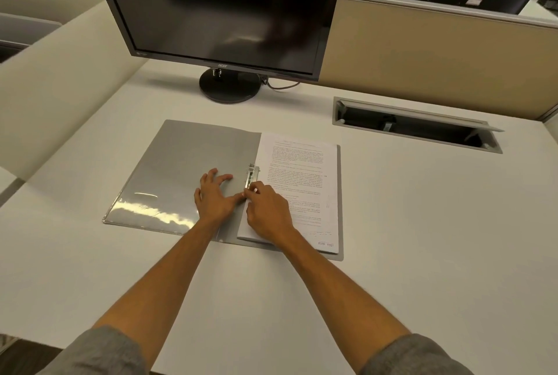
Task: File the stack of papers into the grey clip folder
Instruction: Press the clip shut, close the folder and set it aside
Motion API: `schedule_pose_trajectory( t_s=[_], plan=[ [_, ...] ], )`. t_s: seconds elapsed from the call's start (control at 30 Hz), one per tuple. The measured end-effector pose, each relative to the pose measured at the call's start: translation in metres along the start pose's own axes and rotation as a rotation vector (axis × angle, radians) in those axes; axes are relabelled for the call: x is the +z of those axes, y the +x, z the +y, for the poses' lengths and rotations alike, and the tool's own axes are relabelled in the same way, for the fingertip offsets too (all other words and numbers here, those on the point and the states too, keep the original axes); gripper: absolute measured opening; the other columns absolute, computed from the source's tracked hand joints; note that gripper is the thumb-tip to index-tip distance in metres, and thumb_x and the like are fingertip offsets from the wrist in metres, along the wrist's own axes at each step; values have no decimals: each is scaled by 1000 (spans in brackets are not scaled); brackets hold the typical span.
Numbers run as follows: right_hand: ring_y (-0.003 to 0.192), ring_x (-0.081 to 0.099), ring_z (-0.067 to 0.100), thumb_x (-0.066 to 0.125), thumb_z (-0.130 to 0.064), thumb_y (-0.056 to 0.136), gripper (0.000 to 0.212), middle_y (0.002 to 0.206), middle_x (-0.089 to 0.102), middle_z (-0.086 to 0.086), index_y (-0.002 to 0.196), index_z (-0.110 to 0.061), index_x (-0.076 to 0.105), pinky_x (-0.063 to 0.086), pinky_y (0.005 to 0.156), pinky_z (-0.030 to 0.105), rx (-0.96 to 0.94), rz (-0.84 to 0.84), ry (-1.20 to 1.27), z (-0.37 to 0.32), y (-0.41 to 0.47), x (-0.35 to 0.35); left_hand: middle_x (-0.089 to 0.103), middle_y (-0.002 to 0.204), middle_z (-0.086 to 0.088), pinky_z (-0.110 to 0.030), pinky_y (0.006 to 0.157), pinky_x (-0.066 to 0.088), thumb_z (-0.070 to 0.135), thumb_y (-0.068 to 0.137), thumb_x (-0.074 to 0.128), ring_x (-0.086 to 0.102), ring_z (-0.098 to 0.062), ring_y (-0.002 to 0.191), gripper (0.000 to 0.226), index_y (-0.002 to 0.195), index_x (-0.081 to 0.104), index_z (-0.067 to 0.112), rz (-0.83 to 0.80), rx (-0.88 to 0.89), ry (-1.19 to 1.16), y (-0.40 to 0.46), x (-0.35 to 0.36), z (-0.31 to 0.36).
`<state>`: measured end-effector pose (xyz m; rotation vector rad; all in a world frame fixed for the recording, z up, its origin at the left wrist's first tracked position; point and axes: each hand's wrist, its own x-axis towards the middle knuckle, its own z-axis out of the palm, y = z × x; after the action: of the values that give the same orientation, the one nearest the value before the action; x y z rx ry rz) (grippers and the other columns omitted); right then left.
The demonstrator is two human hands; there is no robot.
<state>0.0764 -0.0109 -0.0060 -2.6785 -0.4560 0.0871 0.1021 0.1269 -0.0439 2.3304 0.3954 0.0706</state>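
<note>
The grey clip folder [187, 163] lies open and flat on the white desk. On its right half rests the stack of printed papers [305, 181], its left edge against the metal clip [251, 176] at the spine. My left hand [216, 196] presses flat on the left cover, fingers spread, thumb reaching toward the spine. My right hand [267, 211] lies on the papers' lower left part, its fingertips pinching the lower end of the clip.
A black monitor [223, 9] on a round stand [229, 86] sits behind the folder. An open cable tray [416, 125] is sunk into the desk [422, 223] at the back right. Partition panels border the left and far sides.
</note>
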Motion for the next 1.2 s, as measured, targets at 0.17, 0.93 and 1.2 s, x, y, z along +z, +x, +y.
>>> schedule_pose_trajectory(
  t_s=[0.17, 0.93, 1.2],
  plan=[
    [116, 52, 23, 49, -21, 96, 34, 138, 51, 4, 130, -17, 54, 46, 91, 32, -7, 13, -22, 0, 0, 2, 28, 157, -4, -46, 117, 7, 42, 81, 70, 18, -26, 146, 54, 130, 55, 24, -4, 1, 6, -2, 1, 0],
    [127, 51, 25, 50, -34, 96, 46, 145, 48, 4, 140, -18, 45, 40, 105, 38, -43, -31, 144, -23, -6, -18, 42, 145, -14, -55, 109, 27, 40, 81, 68, 41, -34, 132, 52, 125, 58, 14, 147, -99, 229, 15, -90, -39],
    [118, 57, 21, 52, -35, 94, 43, 135, 58, 1, 135, -20, 52, 44, 100, 35, -22, 24, 229, -48, -9, -19, 43, 136, -24, -55, 106, 28, 60, 85, 53, 40, -41, 128, 76, 129, 50, -2, 85, -455, 374, 23, -142, -77]
  ],
)
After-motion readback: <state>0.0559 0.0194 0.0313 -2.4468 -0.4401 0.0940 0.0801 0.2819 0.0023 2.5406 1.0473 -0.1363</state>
